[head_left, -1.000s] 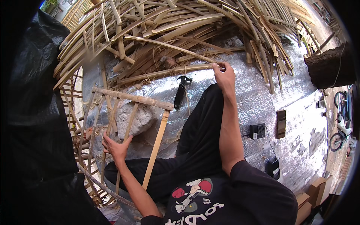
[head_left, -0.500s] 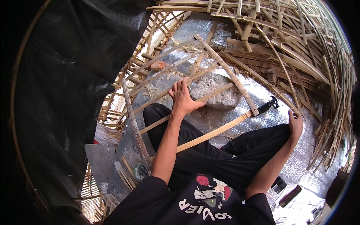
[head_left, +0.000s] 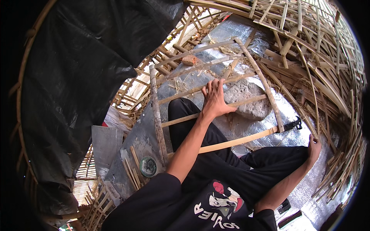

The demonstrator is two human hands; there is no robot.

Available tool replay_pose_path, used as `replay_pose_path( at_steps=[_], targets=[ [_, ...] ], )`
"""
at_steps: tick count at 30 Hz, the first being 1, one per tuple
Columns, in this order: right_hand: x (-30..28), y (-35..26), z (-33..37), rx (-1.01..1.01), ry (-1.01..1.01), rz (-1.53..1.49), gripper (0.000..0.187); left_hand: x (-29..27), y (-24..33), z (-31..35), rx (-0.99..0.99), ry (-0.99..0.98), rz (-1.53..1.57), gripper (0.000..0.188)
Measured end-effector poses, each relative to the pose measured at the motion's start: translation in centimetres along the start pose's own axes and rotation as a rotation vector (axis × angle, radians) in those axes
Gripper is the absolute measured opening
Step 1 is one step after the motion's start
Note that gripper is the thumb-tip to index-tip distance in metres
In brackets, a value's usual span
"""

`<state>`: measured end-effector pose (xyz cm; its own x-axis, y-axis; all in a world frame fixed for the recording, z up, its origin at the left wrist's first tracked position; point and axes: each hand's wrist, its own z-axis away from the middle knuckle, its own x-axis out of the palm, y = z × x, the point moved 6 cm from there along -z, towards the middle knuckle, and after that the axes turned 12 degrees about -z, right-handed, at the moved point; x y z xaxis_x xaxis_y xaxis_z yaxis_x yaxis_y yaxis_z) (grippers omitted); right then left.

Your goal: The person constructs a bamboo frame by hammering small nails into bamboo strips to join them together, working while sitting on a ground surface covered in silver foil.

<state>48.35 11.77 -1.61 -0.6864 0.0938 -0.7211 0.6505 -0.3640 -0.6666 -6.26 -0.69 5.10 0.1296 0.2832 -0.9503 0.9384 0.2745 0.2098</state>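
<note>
Presently, the left hand [head_left: 214, 99] lies open, fingers spread, on one bamboo frame [head_left: 158, 115] of four visible rungs. The right hand [head_left: 314, 148] rests by one hammer [head_left: 293, 124]; its grip cannot be told.

One bamboo ladder frame [head_left: 216, 111], one hammer [head_left: 295, 124], one round tin [head_left: 148, 166], one stone [head_left: 246, 102], two hands: left hand [head_left: 214, 99], right hand [head_left: 314, 148].

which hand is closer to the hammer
Right. The right hand rests on the silver sheet just below and right of the hammer, a short gap away. The left hand lies flat on the bamboo frame, well to the hammer's left.
</note>
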Motion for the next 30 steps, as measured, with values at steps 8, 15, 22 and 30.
replay_pose_path(
  at_steps=[8, 15, 22, 30],
  targets=[
    [0.7, -0.2, -0.5, 0.067, -0.013, 0.116, 0.066, 0.1, -0.5, -0.3, -0.006, -0.019, -0.03, 0.124],
    [1.5, -1.9, 0.4, 0.055, -0.043, 0.1, 0.064, -0.6, -1.0, 0.2, -0.026, -0.026, -0.051, 0.125],
    [-0.7, -1.5, 2.0, 0.094, 0.077, 0.124, 0.062, 0.3, 0.7, -0.4, -0.004, -0.034, -0.089, 0.122],
    [0.2, -4.8, 4.2, 0.107, 0.09, 0.093, 0.06, 0.4, -0.7, -0.2, -0.04, -0.086, -0.177, 0.121]
  ],
)
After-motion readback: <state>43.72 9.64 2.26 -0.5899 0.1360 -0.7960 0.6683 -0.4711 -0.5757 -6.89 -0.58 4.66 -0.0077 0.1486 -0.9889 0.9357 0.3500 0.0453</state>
